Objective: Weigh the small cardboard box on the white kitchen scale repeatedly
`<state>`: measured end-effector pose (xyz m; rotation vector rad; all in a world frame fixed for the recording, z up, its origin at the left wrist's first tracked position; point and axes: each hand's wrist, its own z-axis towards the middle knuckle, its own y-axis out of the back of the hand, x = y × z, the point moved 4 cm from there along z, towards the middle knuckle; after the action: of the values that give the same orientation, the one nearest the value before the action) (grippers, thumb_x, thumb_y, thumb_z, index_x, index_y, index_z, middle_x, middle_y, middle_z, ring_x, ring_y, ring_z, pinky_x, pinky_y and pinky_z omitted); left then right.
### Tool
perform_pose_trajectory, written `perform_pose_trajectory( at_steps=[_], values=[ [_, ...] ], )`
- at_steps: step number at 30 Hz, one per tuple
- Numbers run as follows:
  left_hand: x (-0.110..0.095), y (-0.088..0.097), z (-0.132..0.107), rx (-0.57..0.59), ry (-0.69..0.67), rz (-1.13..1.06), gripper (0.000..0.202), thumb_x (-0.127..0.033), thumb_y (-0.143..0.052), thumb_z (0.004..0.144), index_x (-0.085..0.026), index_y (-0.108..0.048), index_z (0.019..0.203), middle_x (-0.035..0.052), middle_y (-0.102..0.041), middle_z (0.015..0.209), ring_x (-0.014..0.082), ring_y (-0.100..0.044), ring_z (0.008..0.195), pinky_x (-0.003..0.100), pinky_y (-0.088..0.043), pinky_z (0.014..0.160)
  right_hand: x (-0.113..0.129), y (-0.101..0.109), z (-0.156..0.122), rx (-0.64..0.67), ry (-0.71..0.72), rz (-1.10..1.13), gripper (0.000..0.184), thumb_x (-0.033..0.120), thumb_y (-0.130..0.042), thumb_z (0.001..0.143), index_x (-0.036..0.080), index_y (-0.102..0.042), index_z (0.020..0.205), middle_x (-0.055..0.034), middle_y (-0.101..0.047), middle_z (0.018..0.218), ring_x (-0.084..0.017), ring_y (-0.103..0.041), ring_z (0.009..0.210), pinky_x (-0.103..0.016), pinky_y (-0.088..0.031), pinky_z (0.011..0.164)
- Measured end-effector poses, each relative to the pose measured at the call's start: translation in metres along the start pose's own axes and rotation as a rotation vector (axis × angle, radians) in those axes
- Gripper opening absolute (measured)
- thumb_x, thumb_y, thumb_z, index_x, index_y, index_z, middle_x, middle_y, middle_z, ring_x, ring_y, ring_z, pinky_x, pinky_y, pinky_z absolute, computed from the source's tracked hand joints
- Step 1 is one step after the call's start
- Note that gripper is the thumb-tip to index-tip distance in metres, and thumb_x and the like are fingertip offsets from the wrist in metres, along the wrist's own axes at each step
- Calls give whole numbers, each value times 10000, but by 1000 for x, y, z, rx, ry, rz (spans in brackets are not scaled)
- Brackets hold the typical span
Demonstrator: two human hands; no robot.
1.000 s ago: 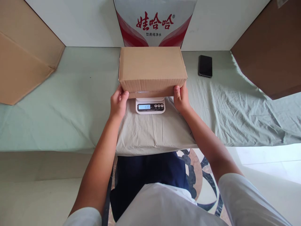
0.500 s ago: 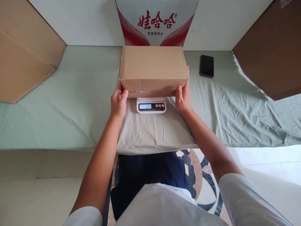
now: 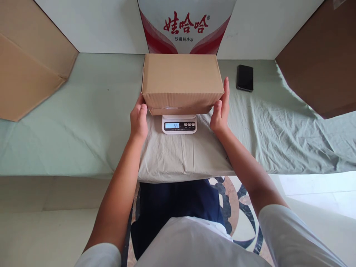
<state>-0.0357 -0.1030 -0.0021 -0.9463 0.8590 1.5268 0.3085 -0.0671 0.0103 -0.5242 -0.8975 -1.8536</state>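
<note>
A closed brown cardboard box [image 3: 183, 74] rests on a small white kitchen scale [image 3: 179, 130], covering most of its platform. The scale's lit display appears to read 54. Beside the box's left front corner is my left hand [image 3: 139, 120], thumb raised off the front face and the other fingers partly hidden along the side. At the right side stands my right hand [image 3: 221, 113], opened, with its fingers stretched out and its thumb close to the front right corner. Whether either hand still lightly touches the box is hard to see.
Behind the box stands a white and red printed carton [image 3: 186, 26]. A black phone [image 3: 244, 78] lies at the right on the green cloth [image 3: 83, 122]. Large cardboard pieces [image 3: 30, 63] flank the table on both sides. The table's front edge runs below the scale.
Both hands have loosened from the box: the thumbs came off its front and the right hand shifted outward. The display changed from about 134 to about 54.
</note>
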Motion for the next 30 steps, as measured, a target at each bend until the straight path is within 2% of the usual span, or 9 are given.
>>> perform_pose_trajectory(
  at_steps=[3,6,11,15,20,24,30],
  values=[
    [2,0,1,2,20,-28,957,-969,-556,966,-263,-691,1596,160,-669,1654,405,-504,1677,561,-421,1404,0,1,-1,-59,-34,47,1007,1000,-144,978,444,-190,1818,-86,-469,1824,-383,-489,1723,-710,-480,1362],
    [5,3,2,-15,22,-42,946,-962,-538,979,-274,-687,1610,175,-656,1664,408,-529,1658,588,-461,1373,5,4,-2,-110,-118,113,946,982,-136,999,460,-301,1770,-88,-503,1782,-381,-536,1675,-721,-550,1276],
    [18,10,2,-43,6,-6,839,-935,-437,1037,-402,-641,1651,96,-562,1773,343,-463,1716,574,-441,1387,8,7,-2,-174,-233,161,854,925,-135,1045,427,-455,1661,-109,-568,1664,-344,-615,1564,-640,-603,1201],
    [21,13,1,-78,12,18,858,-932,-388,1050,-401,-593,1693,85,-517,1813,330,-415,1746,562,-434,1391,-7,9,-3,-224,-295,194,823,911,-167,1054,397,-522,1590,-116,-612,1559,-310,-668,1436,-603,-618,1166],
    [17,11,2,-78,55,-5,914,-974,-421,1009,-399,-585,1700,87,-499,1827,344,-394,1756,562,-416,1402,-21,10,-4,-235,-238,97,835,882,-111,1063,393,-531,1594,-120,-636,1487,-284,-702,1317,-549,-654,1076],
    [17,11,2,-88,57,17,907,-973,-387,1020,-405,-576,1702,74,-474,1848,344,-378,1765,558,-405,1407,-26,9,-5,-221,-253,115,818,882,-118,1057,409,-535,1577,-119,-632,1466,-296,-691,1284,-565,-652,1055],
    [13,9,1,-106,65,10,935,-975,-412,1011,-362,-594,1693,101,-469,1849,358,-391,1757,569,-414,1405,-18,7,-4,-192,-218,121,820,894,-161,1054,384,-558,1558,-120,-638,1465,-292,-695,1288,-551,-656,1061]
  ],
)
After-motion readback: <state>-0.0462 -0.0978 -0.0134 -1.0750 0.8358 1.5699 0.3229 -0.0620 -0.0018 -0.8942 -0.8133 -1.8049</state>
